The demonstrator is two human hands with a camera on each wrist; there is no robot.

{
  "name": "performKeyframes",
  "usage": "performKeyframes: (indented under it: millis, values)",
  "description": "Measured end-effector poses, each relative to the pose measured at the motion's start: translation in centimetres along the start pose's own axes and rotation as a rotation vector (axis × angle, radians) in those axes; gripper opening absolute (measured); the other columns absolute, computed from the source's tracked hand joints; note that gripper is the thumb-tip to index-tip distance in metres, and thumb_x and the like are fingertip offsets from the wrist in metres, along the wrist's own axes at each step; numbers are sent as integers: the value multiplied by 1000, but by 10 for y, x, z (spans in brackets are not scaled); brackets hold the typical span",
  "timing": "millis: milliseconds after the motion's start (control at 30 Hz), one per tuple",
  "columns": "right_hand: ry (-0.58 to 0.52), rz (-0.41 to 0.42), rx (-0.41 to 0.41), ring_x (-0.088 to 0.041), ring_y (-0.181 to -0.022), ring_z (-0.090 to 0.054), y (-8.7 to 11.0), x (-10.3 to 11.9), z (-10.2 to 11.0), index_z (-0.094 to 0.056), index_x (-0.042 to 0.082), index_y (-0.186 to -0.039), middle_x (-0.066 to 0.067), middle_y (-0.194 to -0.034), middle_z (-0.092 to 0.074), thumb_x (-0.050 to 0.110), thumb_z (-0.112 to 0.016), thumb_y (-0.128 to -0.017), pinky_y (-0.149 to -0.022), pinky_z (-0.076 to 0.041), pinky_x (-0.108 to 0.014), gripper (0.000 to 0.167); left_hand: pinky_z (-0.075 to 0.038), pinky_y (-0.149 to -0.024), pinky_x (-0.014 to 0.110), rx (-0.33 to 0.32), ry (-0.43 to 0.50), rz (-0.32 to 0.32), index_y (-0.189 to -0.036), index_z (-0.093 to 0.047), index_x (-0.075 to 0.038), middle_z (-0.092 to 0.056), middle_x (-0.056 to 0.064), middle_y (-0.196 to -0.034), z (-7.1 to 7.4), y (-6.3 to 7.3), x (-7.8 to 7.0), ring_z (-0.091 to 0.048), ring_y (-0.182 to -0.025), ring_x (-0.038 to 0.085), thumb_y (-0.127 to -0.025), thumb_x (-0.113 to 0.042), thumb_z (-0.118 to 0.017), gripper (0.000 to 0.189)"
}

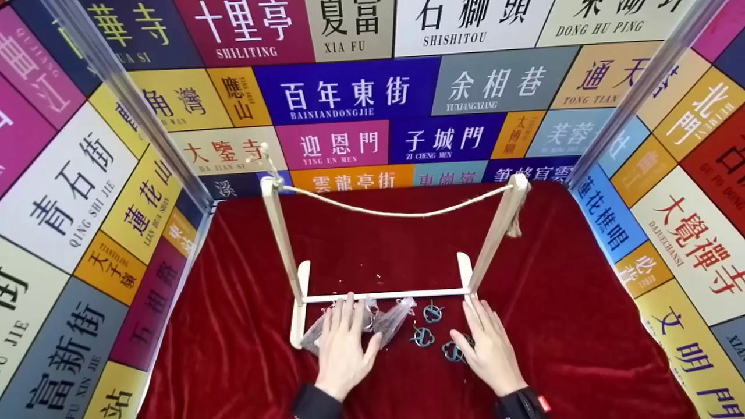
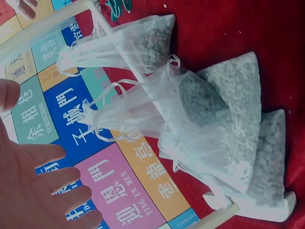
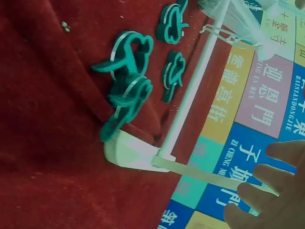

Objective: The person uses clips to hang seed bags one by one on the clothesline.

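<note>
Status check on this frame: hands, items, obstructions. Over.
Left hand and right hand open, gripping nothing. Mesh bags filled and overlapping; green clips loose on red cloth. Crossbar runs close by the bags, could snag them.

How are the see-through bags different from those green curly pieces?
The see-through bags are pale, thin mesh, while the green curly pieces look solid and dark.
The bags have lots of little bits inside; the green curly pieces have open loops.
Each bag is bigger than one green curly piece.
Both lie on the red cloth, with more than one of each.
</note>
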State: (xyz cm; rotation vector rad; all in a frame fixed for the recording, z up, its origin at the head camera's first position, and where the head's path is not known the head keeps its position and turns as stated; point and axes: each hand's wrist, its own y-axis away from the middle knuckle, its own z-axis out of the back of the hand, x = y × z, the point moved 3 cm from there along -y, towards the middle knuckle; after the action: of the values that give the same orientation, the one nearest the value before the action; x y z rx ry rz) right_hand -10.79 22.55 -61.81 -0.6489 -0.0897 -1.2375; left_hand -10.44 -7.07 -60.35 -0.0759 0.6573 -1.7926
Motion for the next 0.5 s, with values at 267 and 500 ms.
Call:
performKeyframes:
  millis: [267, 500]
  values:
    - [-68, -9, -119, -42, -121, -59, 9, -17, -7, -65, -6, -133, -27, -133, -64, 9, -81, -86, -95, -47, -47, 52, -32, -118, 58, 84, 54, -35, -151, -50, -4, -45, 17, -159, -6, -6, -24, -41, -147, 37, -96, -42, -64, 68]
    - [-24, -33, -110, -33, -94, -62, 20, -28, -21, -73, -6, -116, -18, -109, -68, -3, -83, -74, -73, -54, -47, 42, -40, -114, 56, 168, 28, -141, -151, -49, -3, -43, 18, -159, -22, -6, -58, -46, -143, 36, -98, -45, -60, 68]
